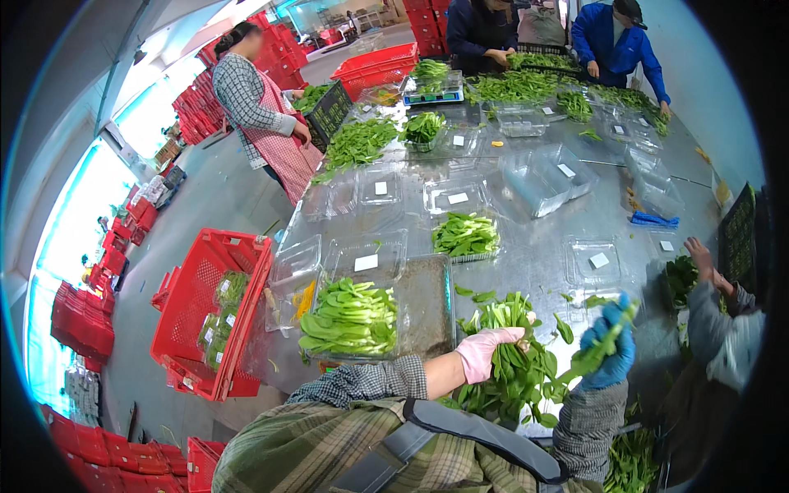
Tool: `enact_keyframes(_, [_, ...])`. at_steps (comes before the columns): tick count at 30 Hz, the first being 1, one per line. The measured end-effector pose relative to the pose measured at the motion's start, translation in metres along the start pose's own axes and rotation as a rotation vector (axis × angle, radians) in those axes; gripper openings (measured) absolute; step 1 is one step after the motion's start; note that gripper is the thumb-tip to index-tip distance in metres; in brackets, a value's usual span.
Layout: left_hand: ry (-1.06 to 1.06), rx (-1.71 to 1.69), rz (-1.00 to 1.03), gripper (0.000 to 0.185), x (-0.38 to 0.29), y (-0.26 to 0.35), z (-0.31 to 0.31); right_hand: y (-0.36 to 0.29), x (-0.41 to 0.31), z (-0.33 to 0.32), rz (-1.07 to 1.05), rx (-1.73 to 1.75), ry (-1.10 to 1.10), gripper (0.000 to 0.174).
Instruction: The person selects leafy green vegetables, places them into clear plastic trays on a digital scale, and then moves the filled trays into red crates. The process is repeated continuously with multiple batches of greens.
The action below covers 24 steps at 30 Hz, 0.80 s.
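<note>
My left hand, in a pink glove, is closed around a bunch of leafy greens, stems pointing away from me. Below it more green leaves spread at the table's near edge. To its right, my blue-gloved right hand grips a single leafy stalk, partly hidden by the fingers. Left of my hands, a clear plastic box heaped with greens stands on the metal tray of a weighing scale. A filled clamshell of greens sits farther ahead.
Open clear clamshells and nested plastic boxes lie across the metal table. A red crate with packed greens stands at the left. A neighbour's hand reaches in at the right. Several people work around the far side.
</note>
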<state>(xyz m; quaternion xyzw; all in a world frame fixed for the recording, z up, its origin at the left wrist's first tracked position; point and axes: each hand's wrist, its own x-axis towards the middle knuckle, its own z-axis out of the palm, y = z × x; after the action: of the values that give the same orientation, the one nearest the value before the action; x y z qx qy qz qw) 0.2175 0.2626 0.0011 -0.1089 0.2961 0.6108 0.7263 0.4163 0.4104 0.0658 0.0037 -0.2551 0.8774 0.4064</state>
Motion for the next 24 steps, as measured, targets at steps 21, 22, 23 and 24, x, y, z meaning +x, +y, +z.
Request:
enact_keyframes(21, [-0.109,0.029,-0.014,0.042,0.017,0.035,0.003,0.042,-0.016,-0.110,0.153,-0.106,0.543,0.065])
enact_keyframes(22, [-0.128,0.035,0.004,0.044,0.007,0.033,0.005,0.039,-0.017,-0.095,0.169,-0.188,0.515,0.065])
enact_keyframes(23, [-0.152,0.042,0.020,0.046,-0.004,0.030,0.007,0.037,-0.019,-0.081,0.175,-0.258,0.466,0.065])
enact_keyframes(24, [-0.216,0.060,0.052,0.050,-0.015,0.027,0.009,0.035,-0.027,-0.068,0.190,-0.283,0.477,0.069])
